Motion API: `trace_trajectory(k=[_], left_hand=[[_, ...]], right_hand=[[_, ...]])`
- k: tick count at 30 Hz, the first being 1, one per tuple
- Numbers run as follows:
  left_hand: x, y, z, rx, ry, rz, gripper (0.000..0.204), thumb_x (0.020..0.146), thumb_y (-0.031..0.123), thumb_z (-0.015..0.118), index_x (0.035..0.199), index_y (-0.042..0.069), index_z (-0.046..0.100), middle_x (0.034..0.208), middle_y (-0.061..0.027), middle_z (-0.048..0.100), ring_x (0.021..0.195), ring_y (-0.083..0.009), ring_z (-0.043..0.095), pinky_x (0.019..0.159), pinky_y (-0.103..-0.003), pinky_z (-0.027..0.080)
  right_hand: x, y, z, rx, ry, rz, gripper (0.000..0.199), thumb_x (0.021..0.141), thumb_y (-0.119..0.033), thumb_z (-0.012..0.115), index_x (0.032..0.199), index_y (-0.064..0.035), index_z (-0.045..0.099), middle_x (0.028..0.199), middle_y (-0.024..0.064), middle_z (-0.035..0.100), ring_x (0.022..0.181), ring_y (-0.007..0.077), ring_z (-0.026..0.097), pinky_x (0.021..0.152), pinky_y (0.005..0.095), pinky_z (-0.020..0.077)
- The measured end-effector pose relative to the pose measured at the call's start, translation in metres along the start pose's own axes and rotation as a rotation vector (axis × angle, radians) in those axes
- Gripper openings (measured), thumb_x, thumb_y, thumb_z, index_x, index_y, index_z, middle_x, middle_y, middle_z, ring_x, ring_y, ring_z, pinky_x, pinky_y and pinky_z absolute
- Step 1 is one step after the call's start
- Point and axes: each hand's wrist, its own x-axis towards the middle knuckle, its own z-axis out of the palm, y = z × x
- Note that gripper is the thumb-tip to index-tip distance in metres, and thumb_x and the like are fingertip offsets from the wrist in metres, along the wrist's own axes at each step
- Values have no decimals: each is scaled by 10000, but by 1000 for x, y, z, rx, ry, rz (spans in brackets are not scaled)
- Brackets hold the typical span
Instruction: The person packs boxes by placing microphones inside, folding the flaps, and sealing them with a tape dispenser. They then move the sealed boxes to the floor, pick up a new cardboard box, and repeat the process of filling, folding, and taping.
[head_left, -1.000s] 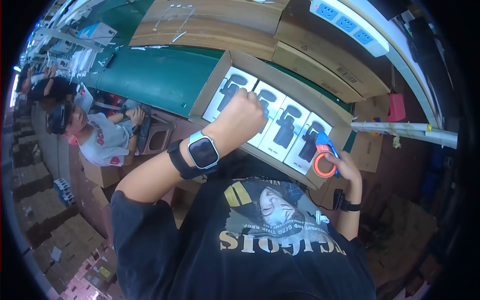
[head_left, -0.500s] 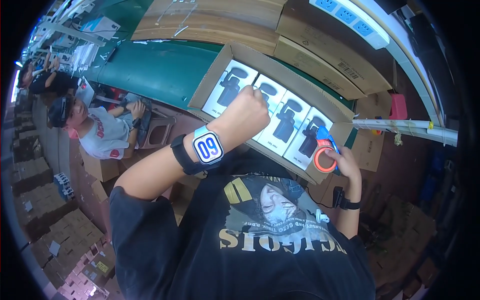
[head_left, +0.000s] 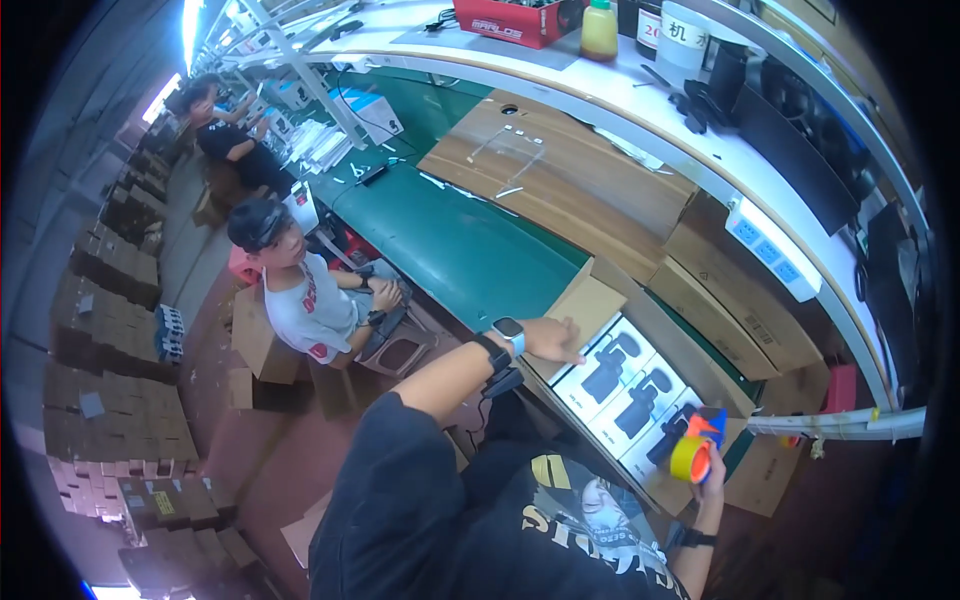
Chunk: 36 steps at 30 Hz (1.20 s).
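**Two hands at an open carton of boxed goods**

While the right hand (head_left: pixel 712 478) is closed around a tape dispenser (head_left: pixel 697 447) with a yellow roll and an orange and blue body, the left hand (head_left: pixel 552 340) lies flat with its fingers stretched out on the raised flap (head_left: pixel 583 306) of a brown carton (head_left: pixel 640 400). This left grip is open and clamps nothing; it only touches the cardboard. A watch (head_left: pixel 508 331) with a dark strap sits on the left wrist.

The dispenser is held just above the near right corner of the carton. Inside the carton, white boxes (head_left: pixel 612 368) with dark product pictures lie side by side in a row. The carton stands at the near edge of the green worktop (head_left: pixel 455 245).

Behind it, more closed brown cartons (head_left: pixel 745 290) are stacked against a white shelf (head_left: pixel 640 95). On the shelf stand a yellow bottle (head_left: pixel 599 17) and a red box (head_left: pixel 512 18). Farther to the left, another person in a white shirt (head_left: pixel 310 310) sits beside the worktop, well apart from the hands.
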Motion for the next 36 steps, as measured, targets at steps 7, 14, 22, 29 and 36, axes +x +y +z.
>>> trace_trajectory(k=[7, 14, 22, 29, 36], left_hand=[[39, -49, 17, 268, -566, 145, 1168, 664, 687, 734, 1468, -63, 339, 1487, -355, 326, 1450, -478, 140, 1197, -412, 111], [52, -41, 27, 269, -788, 215, 1152, 585, 599, 813, 1459, -22, 390, 1499, -311, 345, 1431, -456, 210, 1173, -426, 206], [36, -18, 13, 177, -810, 189, 928, 570, 326, 855, 1370, -3, 520, 1244, -260, 623, 1157, -316, 605, 958, -400, 482], [40, -29, 8, 327, -104, 286, 887, 576, 393, 881, 1302, -2, 561, 1197, -210, 642, 1139, -335, 610, 933, -404, 492], [12, -40, 56, 208, 964, -25, 1154, 555, 562, 875, 1452, 54, 357, 1387, -259, 448, 1223, -433, 510, 1024, -468, 431]], right_hand=[[69, 13, 28, -18, -101, 253, 506, 993, -444, 484, 1317, -57, 517, 1227, 127, 631, 1107, 260, 627, 963, 411, 494], [88, 18, 28, -80, -172, 177, 418, 992, -455, 496, 1220, -109, 550, 1016, 32, 622, 1006, 185, 613, 915, 360, 487], [67, 16, 66, -87, 34, 150, 363, 1012, -429, 472, 824, -120, 503, 804, 27, 563, 767, 149, 557, 755, 272, 468], [45, -42, 132, -131, 114, 8, 320, 982, -384, 548, 1106, -90, 577, 895, 9, 595, 859, 143, 597, 820, 300, 481], [140, -135, 89, -82, -143, -340, 345, 956, -369, 591, 1150, -84, 596, 911, 10, 647, 875, 153, 626, 802, 270, 487]])
